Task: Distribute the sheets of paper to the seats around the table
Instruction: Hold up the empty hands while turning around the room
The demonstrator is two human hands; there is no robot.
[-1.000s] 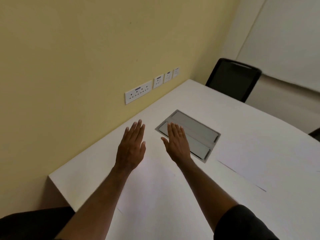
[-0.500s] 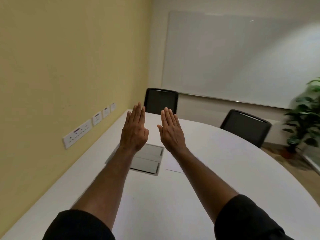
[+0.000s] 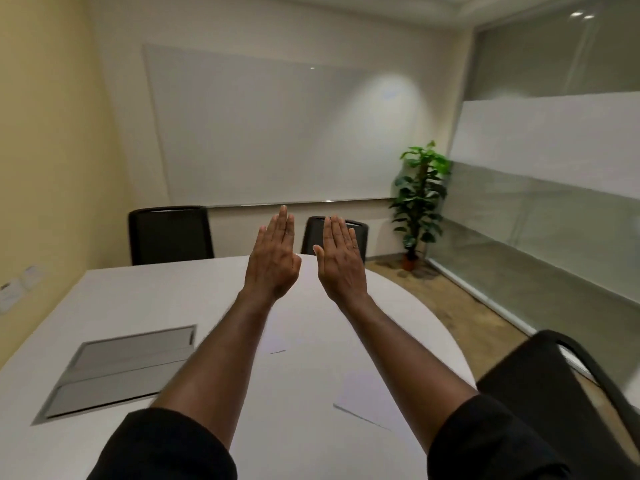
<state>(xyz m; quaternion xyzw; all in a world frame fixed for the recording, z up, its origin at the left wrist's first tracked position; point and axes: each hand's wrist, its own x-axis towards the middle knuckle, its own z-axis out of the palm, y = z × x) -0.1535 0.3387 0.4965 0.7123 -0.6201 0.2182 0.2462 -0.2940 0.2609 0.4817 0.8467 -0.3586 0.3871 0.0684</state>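
Note:
My left hand (image 3: 273, 258) and my right hand (image 3: 341, 261) are stretched out side by side above the white table (image 3: 138, 292), flat, backs up, fingers straight and together, holding nothing. A white sheet of paper (image 3: 367, 393) lies on the table below my right forearm, near the right edge. A second sheet (image 3: 277, 337) lies between my forearms, only its corner edge showing. Black chairs stand at the far side: one at the left (image 3: 169, 235), one behind my right hand (image 3: 358, 237). A third chair (image 3: 561, 393) is at the near right.
A grey metal cable hatch (image 3: 117, 368) is set into the table at the left. Wall sockets (image 3: 14, 289) sit on the yellow wall. A whiteboard (image 3: 270, 133) covers the far wall, a potted plant (image 3: 419, 202) stands in the right corner, and frosted glass panels (image 3: 540, 202) line the right.
My view has swung right and upward, from the yellow wall to the whiteboard and the plant. Both hands stay flat and empty and have risen with the view.

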